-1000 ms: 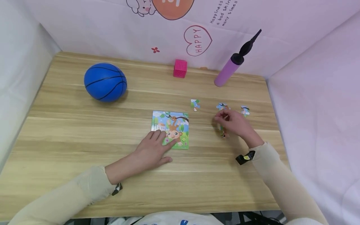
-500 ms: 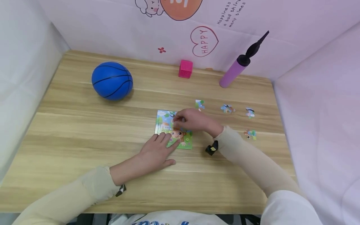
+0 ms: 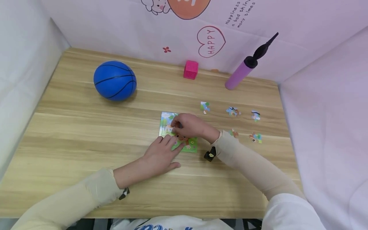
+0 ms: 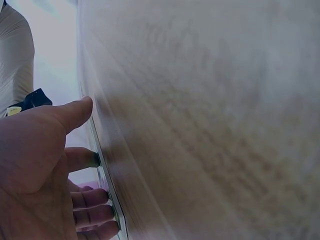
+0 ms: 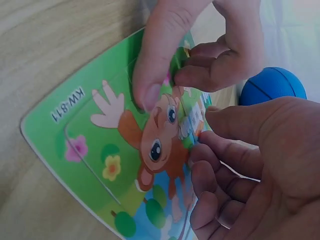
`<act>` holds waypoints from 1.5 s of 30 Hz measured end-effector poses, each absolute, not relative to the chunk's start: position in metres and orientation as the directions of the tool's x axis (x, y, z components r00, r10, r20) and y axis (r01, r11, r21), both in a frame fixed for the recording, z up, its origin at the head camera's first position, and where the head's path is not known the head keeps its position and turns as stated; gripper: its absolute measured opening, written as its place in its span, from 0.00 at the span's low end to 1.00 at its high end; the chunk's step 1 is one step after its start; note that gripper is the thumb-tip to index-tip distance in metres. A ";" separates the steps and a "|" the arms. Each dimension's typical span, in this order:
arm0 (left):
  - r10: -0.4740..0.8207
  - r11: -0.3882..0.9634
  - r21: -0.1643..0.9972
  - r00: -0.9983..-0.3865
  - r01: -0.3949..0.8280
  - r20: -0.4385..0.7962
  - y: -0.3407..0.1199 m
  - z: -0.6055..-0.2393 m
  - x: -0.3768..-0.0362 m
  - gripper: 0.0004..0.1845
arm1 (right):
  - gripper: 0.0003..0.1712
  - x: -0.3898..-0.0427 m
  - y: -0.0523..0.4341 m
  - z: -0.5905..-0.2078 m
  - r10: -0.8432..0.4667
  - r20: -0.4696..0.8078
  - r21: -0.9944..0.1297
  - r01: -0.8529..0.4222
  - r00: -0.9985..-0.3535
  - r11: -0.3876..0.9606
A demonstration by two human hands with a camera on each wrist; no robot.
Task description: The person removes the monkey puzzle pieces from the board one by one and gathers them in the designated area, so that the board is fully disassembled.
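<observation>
Now both hands (image 3: pixel 161 156) (image 3: pixel 188 126) crowd puzzle board (image 3: pixel 192 146); 5 pcs (image 3: pixel 233 111) right.

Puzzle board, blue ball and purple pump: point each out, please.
puzzle board (image 5: pixel 95 165): right wrist view, on its green lower part.
blue ball (image 3: pixel 115 80): head view, middle of the ball.
purple pump (image 3: pixel 238 76): head view, on its purple barrel.

In the head view the right hand (image 3: pixel 188 125) covers the middle of the puzzle board (image 3: pixel 192 145), so any piece beneath its fingers (image 3: pixel 176 123) stays unseen. The left wrist view is blurred: the surface (image 4: pixel 210 120) shows only smeared grain, and the left hand (image 4: pixel 35 170) is cut off by the frame. The loose pieces (image 3: pixel 233 111) are too small to read.
</observation>
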State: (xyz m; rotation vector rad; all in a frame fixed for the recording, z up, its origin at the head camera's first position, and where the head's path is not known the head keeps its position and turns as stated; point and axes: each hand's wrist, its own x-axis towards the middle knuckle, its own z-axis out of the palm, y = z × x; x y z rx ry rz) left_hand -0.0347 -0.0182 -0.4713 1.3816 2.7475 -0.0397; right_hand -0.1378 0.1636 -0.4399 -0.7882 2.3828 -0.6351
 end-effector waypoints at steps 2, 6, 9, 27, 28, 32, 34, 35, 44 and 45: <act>0.804 0.592 0.001 -0.591 0.806 -0.061 -0.018 -0.471 -0.035 0.40 | 0.10 -0.137 0.164 -0.440 -0.634 -0.342 -0.585 -0.370 -0.694 0.721; 0.810 0.584 -0.012 -0.584 0.811 -0.048 -0.017 -0.471 -0.035 0.40 | 0.06 -0.134 0.165 -0.440 -0.592 -0.321 -0.597 -0.327 -0.739 0.733; 0.811 0.583 -0.014 -0.582 0.813 -0.051 -0.017 -0.471 -0.035 0.40 | 0.05 -0.132 0.165 -0.441 -0.577 -0.296 -0.620 -0.307 -0.761 0.722; 0.783 0.620 0.063 -0.611 0.782 -0.121 -0.015 -0.471 -0.035 0.40 | 0.04 -0.142 0.237 -0.426 -0.511 -0.176 -0.715 -0.248 -0.842 0.654; 0.779 0.624 0.069 -0.614 0.778 -0.122 -0.015 -0.471 -0.035 0.40 | 0.04 -0.142 0.247 -0.426 -0.516 -0.188 -0.713 -0.245 -0.836 0.657; 0.775 0.630 0.076 -0.621 0.773 -0.113 -0.016 -0.471 -0.034 0.39 | 0.04 -0.136 0.282 -0.427 -0.528 -0.267 -0.690 -0.222 -0.806 0.689; 0.778 0.627 0.075 -0.619 0.775 -0.107 -0.017 -0.470 -0.034 0.39 | 0.04 -0.131 0.294 -0.429 -0.518 -0.315 -0.678 -0.193 -0.795 0.709; 0.778 0.628 0.076 -0.620 0.775 -0.105 -0.017 -0.470 -0.033 0.39 | 0.04 -0.130 0.298 -0.429 -0.507 -0.340 -0.670 -0.174 -0.792 0.722; 0.768 0.639 0.105 -0.627 0.762 -0.127 -0.018 -0.466 -0.035 0.38 | 0.04 -0.127 0.310 -0.438 -0.456 -0.390 -0.631 -0.129 -0.800 0.765; 0.770 0.638 0.108 -0.625 0.763 -0.129 -0.018 -0.466 -0.035 0.37 | 0.04 -0.127 0.310 -0.439 -0.456 -0.388 -0.627 -0.133 -0.801 0.768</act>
